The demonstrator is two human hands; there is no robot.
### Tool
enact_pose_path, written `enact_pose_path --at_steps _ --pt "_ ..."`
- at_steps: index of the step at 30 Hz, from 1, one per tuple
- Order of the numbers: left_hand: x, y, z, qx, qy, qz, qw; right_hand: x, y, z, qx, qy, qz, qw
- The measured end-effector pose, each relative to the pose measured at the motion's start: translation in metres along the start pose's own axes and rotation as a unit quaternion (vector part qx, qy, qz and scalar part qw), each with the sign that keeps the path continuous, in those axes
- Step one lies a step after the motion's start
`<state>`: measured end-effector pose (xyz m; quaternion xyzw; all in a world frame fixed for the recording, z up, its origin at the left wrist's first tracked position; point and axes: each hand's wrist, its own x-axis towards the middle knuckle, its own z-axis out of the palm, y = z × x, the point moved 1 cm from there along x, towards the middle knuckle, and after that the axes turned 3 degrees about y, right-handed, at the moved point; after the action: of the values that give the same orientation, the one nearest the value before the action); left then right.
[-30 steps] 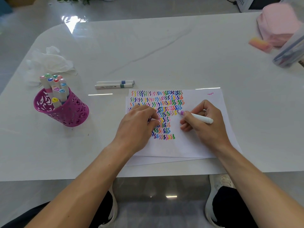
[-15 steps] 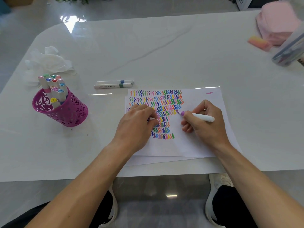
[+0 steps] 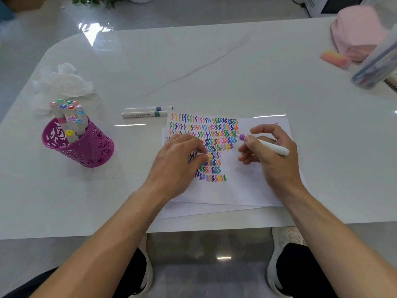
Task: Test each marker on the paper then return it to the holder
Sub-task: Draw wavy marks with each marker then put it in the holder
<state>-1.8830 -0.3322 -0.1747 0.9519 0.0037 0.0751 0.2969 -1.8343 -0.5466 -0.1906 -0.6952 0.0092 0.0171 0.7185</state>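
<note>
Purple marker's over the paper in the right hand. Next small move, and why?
Probably draw a short squiggle with the purple marker in the right hand: its uncapped tip sits at the right end of a row on the paper, and the left hand rests on the sheet.

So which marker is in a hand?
The purple-tipped white marker, gripped by the right hand at the paper. Two markers lie on the table; the rest stand in the magenta holder.
</note>
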Motion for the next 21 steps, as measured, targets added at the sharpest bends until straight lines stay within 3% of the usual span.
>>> enact_pose_path --at_steps 7,14,21 --pt "0.001 0.005 -0.008 -0.043 0.023 -0.014 0.999 0.0 -0.01 0.008 0.01 -0.027 -0.014 1.0" --pt "0.003 0.01 -0.005 -0.219 -0.006 -0.094 0.971 -0.004 -0.016 0.015 0.035 -0.059 0.0 0.998" --pt "0.001 0.013 -0.006 -0.255 -0.014 -0.104 0.961 -0.005 -0.017 0.017 0.043 -0.071 0.005 0.997"
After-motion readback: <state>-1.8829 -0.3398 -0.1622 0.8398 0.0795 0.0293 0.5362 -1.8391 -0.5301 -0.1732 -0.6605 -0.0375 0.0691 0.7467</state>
